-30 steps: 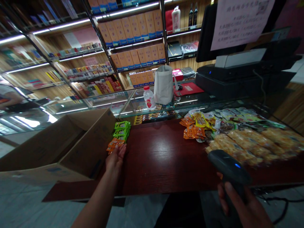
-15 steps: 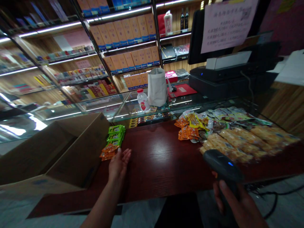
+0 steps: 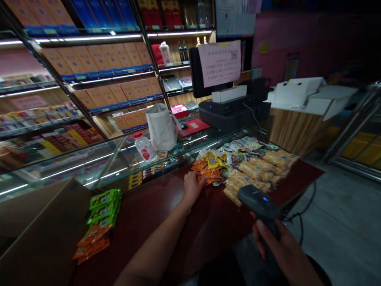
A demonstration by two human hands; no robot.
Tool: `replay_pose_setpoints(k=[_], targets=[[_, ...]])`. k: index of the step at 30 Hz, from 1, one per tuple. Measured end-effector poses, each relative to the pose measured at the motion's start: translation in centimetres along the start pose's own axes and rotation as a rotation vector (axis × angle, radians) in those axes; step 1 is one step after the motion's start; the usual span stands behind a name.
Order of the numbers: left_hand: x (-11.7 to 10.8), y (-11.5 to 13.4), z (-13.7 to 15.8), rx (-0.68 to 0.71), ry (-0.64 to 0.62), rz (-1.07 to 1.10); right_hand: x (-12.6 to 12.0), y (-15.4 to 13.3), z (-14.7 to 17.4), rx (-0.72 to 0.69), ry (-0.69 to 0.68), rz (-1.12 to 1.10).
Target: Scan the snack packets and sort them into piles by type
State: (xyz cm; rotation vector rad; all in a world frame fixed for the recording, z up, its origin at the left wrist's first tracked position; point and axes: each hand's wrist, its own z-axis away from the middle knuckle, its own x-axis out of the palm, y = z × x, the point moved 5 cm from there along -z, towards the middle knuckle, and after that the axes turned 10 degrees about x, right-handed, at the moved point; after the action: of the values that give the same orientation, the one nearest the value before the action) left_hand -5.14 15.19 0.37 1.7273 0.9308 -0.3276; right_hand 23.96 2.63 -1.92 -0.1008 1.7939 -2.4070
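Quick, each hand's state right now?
Left hand: fingers at the right-side orange packets; grip cannot be told.
Right hand: closed, holding the scanner.

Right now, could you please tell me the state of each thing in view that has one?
Scanner: gripped in the right hand, blue light lit.
Orange packets at the left hand: loosely piled.
Green packets: lying overlapped.
Cardboard box: open.
Bottle: upright, red cap on.
White bag: standing.
Monitor: partly covered by a paper sheet.
Shelf lights: lit.
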Motion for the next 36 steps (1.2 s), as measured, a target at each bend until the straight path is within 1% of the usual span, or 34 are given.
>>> replay_pose_setpoints(k=[3,5,7,10,14,17,19,22,23,24,26,28,32,36], targets=[[2.1,1.3,-0.9,0.006,-0.085,-0.245,0.0,-0.2,0.2,0.006,0.004,-0.025],[3.2,1.7,-0.9,-0.028,-0.146,-0.353,0.0,-0.3,0.3,0.016,0.019,-0.04],[3.8,1.7,-0.8,-0.073,-0.156,-0.354,0.1,-0.5,0.4,0.01,0.03,-0.046],[4.1,1.6,-0.9,-0.123,-0.14,-0.323,0.4,-0.6,0.3,-0.019,0.03,-0.037],[3.6,1.4,-1.4,-0.155,-0.134,-0.265,1.3,-0.4,0.1,-0.017,-0.003,-0.05],[2.3,1.5,-1.4,-0.137,-0.137,-0.174,1.8,-0.3,0.1,-0.035,-0.026,-0.055],[1.0,1.6,-0.6,-0.108,-0.154,-0.093,1.9,-0.3,0.2,-0.043,-0.033,-0.065],[-0.7,2.0,1.9,-0.057,-0.186,0.045,1.7,-0.4,0.2,-0.039,-0.029,-0.072],[-1.1,2.3,3.1,-0.05,-0.202,0.133,1.7,-0.6,0.1,-0.042,-0.027,-0.07],[-1.3,2.6,4.4,-0.057,-0.222,0.27,1.7,-0.7,0.0,-0.047,-0.022,-0.069],[-1.4,3.3,7.0,-0.117,-0.261,0.537,1.7,-1.1,-0.2,-0.061,-0.012,-0.076],[-1.4,4.0,9.3,-0.186,-0.26,0.694,2.0,-1.5,-0.5,-0.07,0.002,-0.088],[-1.0,4.9,12.2,-0.264,-0.208,0.793,2.8,-2.1,-1.0,-0.063,0.051,-0.101],[-0.3,5.1,13.5,-0.279,-0.216,0.838,3.6,-2.3,-1.5,-0.047,0.095,-0.106]])
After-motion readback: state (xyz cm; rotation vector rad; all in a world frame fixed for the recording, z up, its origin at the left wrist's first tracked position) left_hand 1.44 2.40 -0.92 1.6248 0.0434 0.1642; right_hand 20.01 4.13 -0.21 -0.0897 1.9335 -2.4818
